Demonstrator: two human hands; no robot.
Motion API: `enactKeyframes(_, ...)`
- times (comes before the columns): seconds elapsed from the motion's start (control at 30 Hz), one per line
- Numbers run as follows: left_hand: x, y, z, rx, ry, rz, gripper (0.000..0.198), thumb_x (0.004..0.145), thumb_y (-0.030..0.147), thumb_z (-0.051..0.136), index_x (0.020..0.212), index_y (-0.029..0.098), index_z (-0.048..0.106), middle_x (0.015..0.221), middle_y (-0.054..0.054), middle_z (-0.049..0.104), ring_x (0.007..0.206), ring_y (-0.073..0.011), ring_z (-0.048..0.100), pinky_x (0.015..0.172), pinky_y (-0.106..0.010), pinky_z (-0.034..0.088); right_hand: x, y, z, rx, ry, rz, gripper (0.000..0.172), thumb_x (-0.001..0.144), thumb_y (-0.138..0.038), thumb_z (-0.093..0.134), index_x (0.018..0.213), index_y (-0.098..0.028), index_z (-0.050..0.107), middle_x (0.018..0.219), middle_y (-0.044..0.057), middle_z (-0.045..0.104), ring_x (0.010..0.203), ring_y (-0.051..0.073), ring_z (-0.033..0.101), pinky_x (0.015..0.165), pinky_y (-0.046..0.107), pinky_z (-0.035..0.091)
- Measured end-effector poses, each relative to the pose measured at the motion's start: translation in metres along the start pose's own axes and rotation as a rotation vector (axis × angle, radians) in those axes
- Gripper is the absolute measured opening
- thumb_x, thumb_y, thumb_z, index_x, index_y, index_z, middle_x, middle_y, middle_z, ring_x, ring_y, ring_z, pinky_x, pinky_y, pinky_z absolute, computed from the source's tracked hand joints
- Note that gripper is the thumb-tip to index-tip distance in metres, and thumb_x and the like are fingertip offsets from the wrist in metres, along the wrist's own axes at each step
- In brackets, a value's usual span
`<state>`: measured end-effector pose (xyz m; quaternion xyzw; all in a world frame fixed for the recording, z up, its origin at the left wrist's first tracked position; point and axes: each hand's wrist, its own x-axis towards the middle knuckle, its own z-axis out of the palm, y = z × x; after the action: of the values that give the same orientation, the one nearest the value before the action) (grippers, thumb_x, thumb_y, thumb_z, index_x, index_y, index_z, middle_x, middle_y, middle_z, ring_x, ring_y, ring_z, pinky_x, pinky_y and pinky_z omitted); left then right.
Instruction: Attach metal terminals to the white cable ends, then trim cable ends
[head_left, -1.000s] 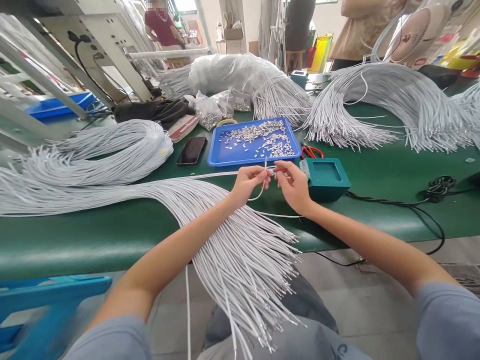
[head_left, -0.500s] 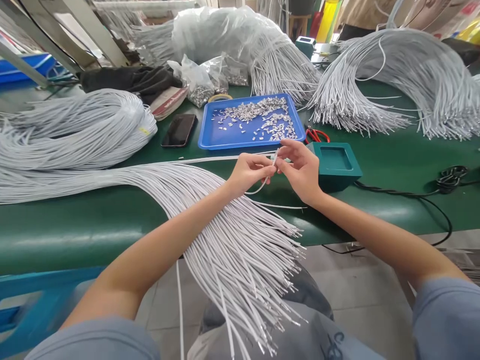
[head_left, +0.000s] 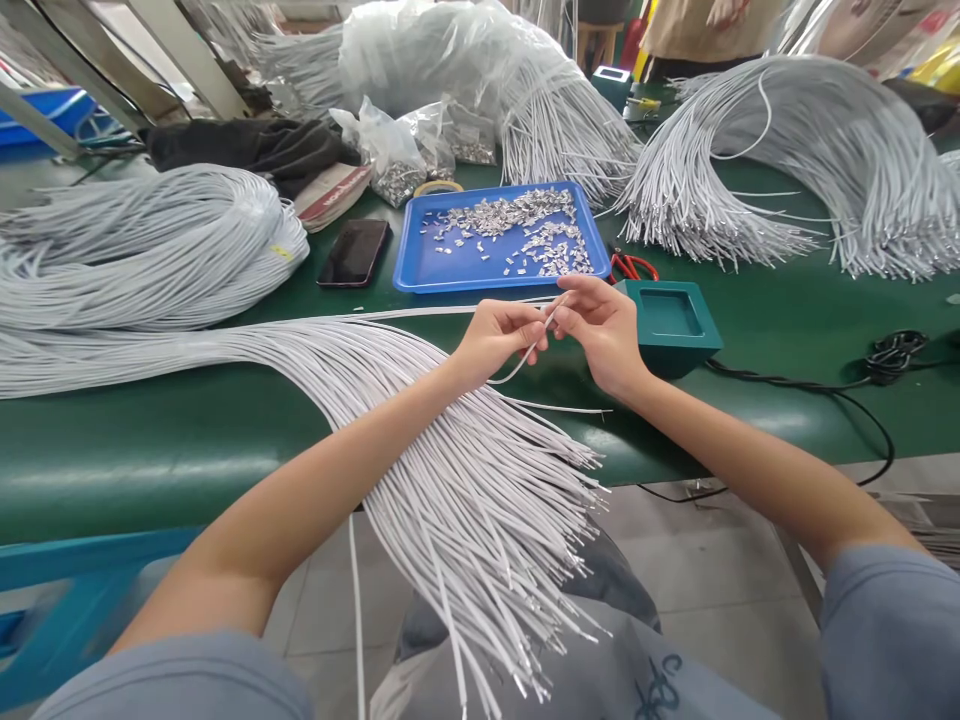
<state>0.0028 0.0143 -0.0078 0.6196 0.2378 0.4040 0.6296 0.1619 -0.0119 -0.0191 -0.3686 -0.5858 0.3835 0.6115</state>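
My left hand [head_left: 504, 338] pinches a single white cable [head_left: 525, 358] between thumb and fingers, close to its end. My right hand [head_left: 596, 325] is closed around the tip of the same cable, thumb against forefinger; whether a small metal part sits there is too fine to tell. Both hands meet just in front of a blue tray [head_left: 405, 262] with many small silvery metal terminals [head_left: 517, 222] in it. Under my left forearm a thick bundle of white cables [head_left: 450, 470] hangs over the table edge, its ends toward my lap.
A green box-shaped device [head_left: 667, 325] stands right of my hands, with red-handled pliers [head_left: 634, 266] behind it. A phone [head_left: 354, 252] lies left of the tray. Coiled cable bundles [head_left: 847, 150] and bags of metal parts [head_left: 397, 165] lie behind. A black cord [head_left: 795, 380] runs right.
Both hands stay together on the cable, with small finger shifts; the cable between them now slants straighter up to the right. The whole view has shifted slightly.
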Motion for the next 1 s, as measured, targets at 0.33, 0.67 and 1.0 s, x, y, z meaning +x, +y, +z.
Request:
enactKeyframes(0.33, -0.002, 0.004, 0.002, -0.006, 0.032, -0.05, 0.042, 0.066, 0.05, 0.083, 0.077, 0.011, 0.072, 0.062, -0.001, 0.066, 0.042, -0.0072, 0.054, 0.04, -0.02, 0.041, -0.001, -0.005, -0.001, -0.132, 0.054, -0.065, 0.025, 0.08, -0.027, 0.068, 0.103, -0.025, 0.06, 0.074, -0.005, 0.068, 0.069, 0.012, 0.068, 0.063, 0.028, 0.058)
enactKeyframes(0.67, -0.001, 0.004, 0.007, 0.101, 0.082, 0.054, 0.042, 0.065, 0.051, 0.083, 0.067, 0.011, 0.07, 0.058, 0.0, 0.061, 0.045, -0.0075, 0.054, 0.045, -0.022, 0.043, -0.007, -0.011, 0.002, -0.32, 0.094, -0.209, 0.032, 0.08, -0.013, 0.059, 0.109, -0.026, 0.057, 0.076, -0.004, 0.067, 0.07, 0.013, 0.066, 0.064, 0.028, 0.057)
enactKeyframes(1.0, 0.0, -0.002, 0.003, 0.055, 0.07, 0.078, 0.038, 0.067, 0.048, 0.083, 0.068, 0.012, 0.071, 0.057, 0.0, 0.06, 0.048, -0.0077, 0.053, 0.048, -0.022, 0.043, -0.005, -0.011, -0.003, -0.22, 0.052, -0.135, 0.02, 0.091, -0.029, 0.053, 0.11, -0.029, 0.058, 0.092, 0.0, 0.07, 0.089, 0.016, 0.068, 0.063, 0.029, 0.059)
